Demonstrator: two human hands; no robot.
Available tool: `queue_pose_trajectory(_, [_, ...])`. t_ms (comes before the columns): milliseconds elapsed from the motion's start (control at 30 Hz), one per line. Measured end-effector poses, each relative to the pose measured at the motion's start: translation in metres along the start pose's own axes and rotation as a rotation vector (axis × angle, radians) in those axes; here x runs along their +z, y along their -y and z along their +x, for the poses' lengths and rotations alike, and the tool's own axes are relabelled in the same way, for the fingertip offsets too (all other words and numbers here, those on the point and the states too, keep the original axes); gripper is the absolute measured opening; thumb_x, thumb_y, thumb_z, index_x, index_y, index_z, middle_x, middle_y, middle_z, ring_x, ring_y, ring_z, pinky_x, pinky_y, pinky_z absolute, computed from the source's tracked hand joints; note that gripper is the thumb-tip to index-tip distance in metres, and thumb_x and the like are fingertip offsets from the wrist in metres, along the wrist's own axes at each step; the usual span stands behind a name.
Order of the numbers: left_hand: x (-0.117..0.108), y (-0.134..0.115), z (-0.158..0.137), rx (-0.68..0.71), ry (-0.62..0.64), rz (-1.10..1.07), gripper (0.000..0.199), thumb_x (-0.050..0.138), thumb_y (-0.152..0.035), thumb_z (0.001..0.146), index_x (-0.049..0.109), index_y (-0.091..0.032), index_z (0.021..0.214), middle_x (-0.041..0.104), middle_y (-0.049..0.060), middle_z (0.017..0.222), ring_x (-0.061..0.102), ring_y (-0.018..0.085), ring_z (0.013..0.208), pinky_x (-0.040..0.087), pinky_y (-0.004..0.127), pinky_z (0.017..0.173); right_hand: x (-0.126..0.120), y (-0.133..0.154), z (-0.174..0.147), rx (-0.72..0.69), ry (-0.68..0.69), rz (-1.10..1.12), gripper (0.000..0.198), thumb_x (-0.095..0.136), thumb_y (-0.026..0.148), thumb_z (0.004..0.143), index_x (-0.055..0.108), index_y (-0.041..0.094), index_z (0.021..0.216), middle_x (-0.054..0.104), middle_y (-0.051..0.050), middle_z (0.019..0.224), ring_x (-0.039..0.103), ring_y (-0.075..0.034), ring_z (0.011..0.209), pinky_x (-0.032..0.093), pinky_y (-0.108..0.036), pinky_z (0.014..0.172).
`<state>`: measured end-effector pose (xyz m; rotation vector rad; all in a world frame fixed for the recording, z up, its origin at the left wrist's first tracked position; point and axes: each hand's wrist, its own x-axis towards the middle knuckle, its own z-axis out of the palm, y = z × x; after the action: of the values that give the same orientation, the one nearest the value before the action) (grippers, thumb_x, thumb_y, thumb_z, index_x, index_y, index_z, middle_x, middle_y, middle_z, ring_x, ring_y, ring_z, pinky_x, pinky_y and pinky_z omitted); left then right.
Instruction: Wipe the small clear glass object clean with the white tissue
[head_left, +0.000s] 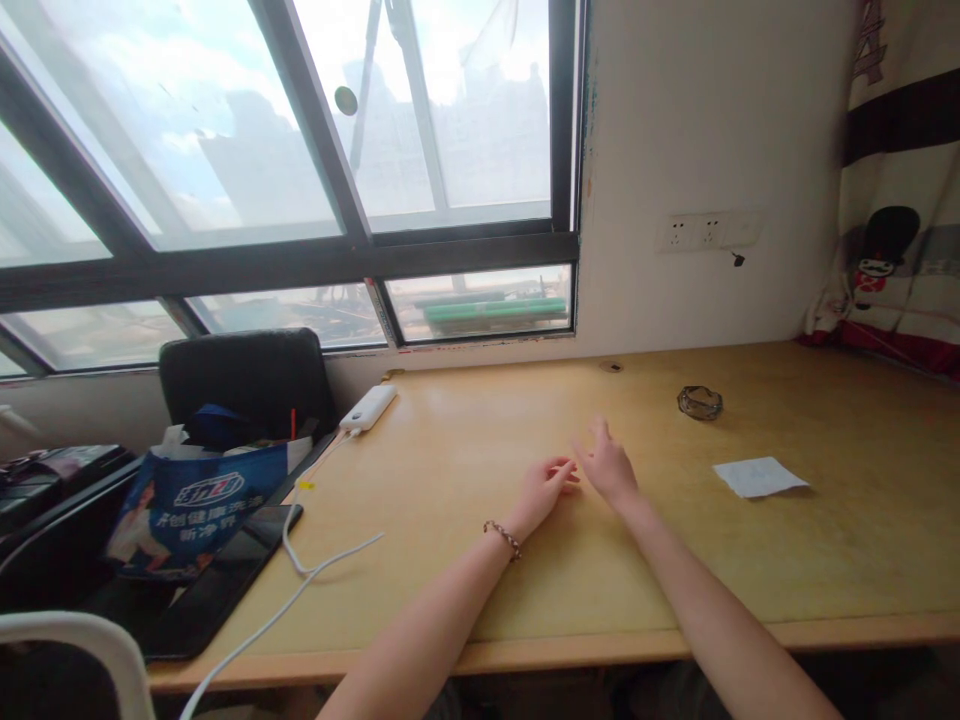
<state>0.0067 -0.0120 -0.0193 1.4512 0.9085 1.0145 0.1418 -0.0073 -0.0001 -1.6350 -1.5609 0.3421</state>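
Table: left hand half-curled, right hand loosely spread, nothing seen held. Paper could be displaced if brushed.

Cloudy daylight comes in through the big dark-framed window and shines softly on the wooden table. I see 2 sockets on the pale wall, a soldier-print curtain right, a black chair left.
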Motion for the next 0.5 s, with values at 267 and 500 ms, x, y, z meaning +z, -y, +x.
queue_pose_trajectory(267, [-0.012, -0.001, -0.001, 0.093, -0.165, 0.500, 0.032, 0.048, -0.038, 0.072, 0.057, -0.013, 0.056, 0.048, -0.002, 0.048, 0.040, 0.008, 0.049, 0.027, 0.020, 0.048, -0.063, -0.099, 0.043, 0.768, -0.455, -0.470, 0.065, 0.047, 0.044, 0.073, 0.033, 0.002, 0.122, 0.019, -0.036, 0.130, 0.023, -0.047, 0.118, 0.017, -0.066, 0.082])
queue_pose_trajectory(500, [-0.018, 0.000, 0.001, 0.168, -0.244, 0.602, 0.035, 0.044, -0.038, 0.076, 0.049, -0.013, 0.051, 0.039, -0.004, 0.046, 0.034, 0.007, 0.047, 0.023, 0.020, 0.047, 0.003, -0.048, 0.026, 0.023, 0.083, -0.129, 0.046, 0.045, 0.026, 0.079, 0.037, 0.014, 0.122, 0.062, -0.012, 0.094, 0.057, -0.021, 0.089, 0.040, -0.033, 0.079])
